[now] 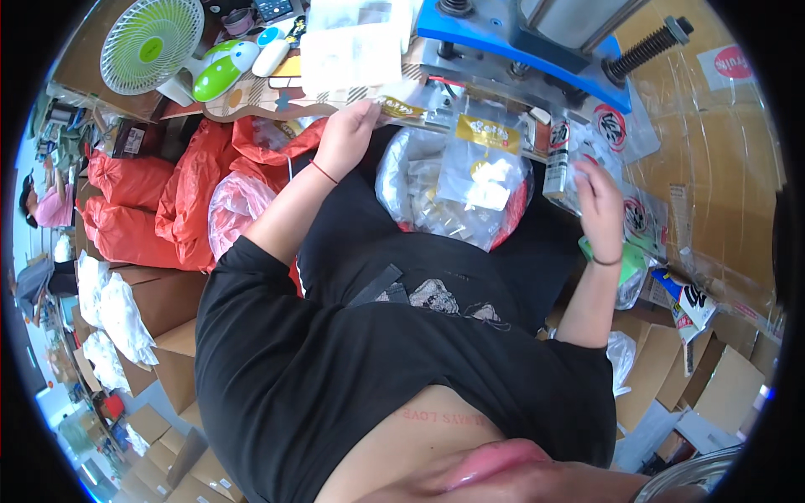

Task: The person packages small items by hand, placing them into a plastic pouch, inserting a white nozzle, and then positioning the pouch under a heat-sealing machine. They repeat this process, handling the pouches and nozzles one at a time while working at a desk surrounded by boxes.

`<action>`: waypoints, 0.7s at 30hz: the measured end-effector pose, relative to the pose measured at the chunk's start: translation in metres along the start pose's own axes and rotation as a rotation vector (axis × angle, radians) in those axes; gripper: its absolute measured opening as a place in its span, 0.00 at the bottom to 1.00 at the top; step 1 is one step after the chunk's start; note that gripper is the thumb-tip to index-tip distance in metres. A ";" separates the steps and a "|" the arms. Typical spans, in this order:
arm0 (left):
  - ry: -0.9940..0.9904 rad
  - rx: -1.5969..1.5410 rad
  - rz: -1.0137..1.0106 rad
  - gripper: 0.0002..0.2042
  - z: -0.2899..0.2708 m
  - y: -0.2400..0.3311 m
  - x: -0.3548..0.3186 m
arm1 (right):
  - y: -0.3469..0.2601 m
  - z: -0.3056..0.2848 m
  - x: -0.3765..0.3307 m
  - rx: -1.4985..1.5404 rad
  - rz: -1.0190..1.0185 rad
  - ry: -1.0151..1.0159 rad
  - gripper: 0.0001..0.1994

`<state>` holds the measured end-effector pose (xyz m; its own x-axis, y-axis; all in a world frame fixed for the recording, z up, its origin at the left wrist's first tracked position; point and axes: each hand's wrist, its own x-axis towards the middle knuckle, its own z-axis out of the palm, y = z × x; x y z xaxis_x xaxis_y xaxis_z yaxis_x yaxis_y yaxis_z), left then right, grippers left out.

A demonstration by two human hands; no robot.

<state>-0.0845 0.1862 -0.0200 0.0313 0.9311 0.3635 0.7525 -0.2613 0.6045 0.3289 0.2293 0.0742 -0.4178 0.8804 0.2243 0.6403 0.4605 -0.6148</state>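
My left hand (349, 134) is closed, thumb against fingers, at the edge of a clear plastic pouch with a gold label (401, 107), just in front of the bench. My right hand (602, 214) is at the right with its fingers stretched out, beside a clear packet with black and white print (557, 163); whether the fingertips touch it I cannot tell. Between my hands another clear pouch with a gold label (486, 147) hangs below the bench edge. Behind it, a plastic-lined bag (402, 189) at my lap holds many small clear plastic scraps.
A press with a blue plate (470, 29) and spring bolts stands over the bench at the far right. Far left are a green and white fan (151, 50) and papers (352, 59). Red sacks (138, 226) lie left. A large cardboard sheet (713, 168) and open cartons (662, 360) are right.
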 end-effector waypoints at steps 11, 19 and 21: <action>-0.469 -0.707 -0.283 0.11 0.045 0.099 -0.011 | -0.055 0.058 0.037 0.441 -0.050 0.078 0.09; -0.740 -1.379 -0.543 0.13 0.076 0.127 -0.025 | -0.026 0.027 0.030 0.267 -0.148 -0.249 0.13; -0.778 -1.418 -0.579 0.13 0.080 0.126 -0.025 | -0.017 0.027 0.030 0.051 -0.149 -0.262 0.14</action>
<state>0.0622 0.1508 -0.0099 0.5959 0.7615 -0.2552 -0.3314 0.5226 0.7856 0.2885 0.2446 0.0706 -0.6612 0.7411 0.1166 0.5285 0.5705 -0.6287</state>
